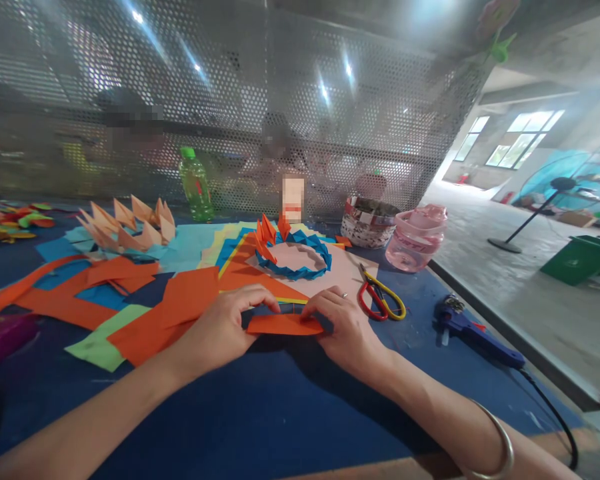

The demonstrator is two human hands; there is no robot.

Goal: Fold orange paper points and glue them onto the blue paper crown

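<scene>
Left hand (220, 330) and right hand (343, 333) working here, fingers (264, 299) closed on a narrow orange paper strip (285, 325), near the front of the blue desk (130, 427); even pressure from both sides keeps that strip flat!

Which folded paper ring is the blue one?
The ring lying on the pink paper sheet; the other folded ring, further left, is peach-orange.

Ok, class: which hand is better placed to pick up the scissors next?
Right, probably: the right hand lies closest to the red-and-yellow-handled scissors, while the left hand is farther off, across the orange paper strip both hands hold.
</scene>
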